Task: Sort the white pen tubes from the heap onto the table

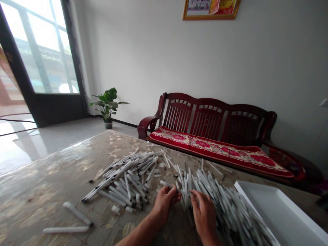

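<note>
While our left hand point(164, 202) gripped a white pen point(166, 183) and our right hand point(204, 212) pinched its other end, we probably did best keeping both grips aligned.

This looks like a home's living room: a dark red wooden settee point(210, 102) with a flowery red seat cover point(205, 145), a potted plant point(108, 102), a framed picture point(211, 17) on the plain wall point(133, 51), and a floral-patterned counter point(64, 181).
</note>
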### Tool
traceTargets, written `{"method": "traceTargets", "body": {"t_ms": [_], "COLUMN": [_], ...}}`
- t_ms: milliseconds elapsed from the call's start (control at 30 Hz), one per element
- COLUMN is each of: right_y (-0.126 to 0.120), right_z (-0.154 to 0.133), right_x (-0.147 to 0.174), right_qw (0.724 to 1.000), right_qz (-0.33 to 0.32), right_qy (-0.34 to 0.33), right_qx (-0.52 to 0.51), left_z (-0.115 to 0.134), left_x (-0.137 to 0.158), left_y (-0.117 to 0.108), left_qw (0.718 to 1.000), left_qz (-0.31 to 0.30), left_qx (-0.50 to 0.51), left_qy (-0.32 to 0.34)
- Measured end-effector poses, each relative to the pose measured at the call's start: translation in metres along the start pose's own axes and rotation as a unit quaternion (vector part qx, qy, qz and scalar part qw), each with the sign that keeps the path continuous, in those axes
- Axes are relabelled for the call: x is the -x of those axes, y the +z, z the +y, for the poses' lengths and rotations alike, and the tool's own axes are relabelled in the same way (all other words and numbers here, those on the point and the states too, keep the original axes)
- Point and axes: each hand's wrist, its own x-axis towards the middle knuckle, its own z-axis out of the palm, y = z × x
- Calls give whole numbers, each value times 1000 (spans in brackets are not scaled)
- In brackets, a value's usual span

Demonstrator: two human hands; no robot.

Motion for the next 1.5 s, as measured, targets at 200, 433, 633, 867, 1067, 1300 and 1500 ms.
{"method": "traceTargets", "body": {"t_ms": [200, 433, 633, 867, 1067, 1300, 1500], "right_y": [-1, -1, -4, -12, -9, -2, -1], "right_z": [0, -1, 7, 7, -10, -13, -18], "right_x": [-2, -1, -2, -1, 0, 2, 3], "right_qw": [1000, 999, 996, 994, 998, 997, 992], "right_qz": [3, 2, 41, 57, -6, -44, -6], "right_qy": [-25, -31, -57, -51, -60, -46, -108], "right_qx": [7, 27, 53, 80, 31, 50, 68], "left_z": [-2, -2, -2, -2, -6, 9, 7], "left_x": [-2, -3, -3, 1, 3, 8, 8], "left_y": [0, 0, 1, 3, 3, 2, 1], "left_qw": [1000, 1000, 999, 998, 994, 999, 998], "left_qz": [11, 12, 34, 8, -8, -34, -12], "left_qx": [-7, -7, -14, -54, -103, 2, 49], "left_qy": [10, 6, 26, 28, 37, 41, 35]}}
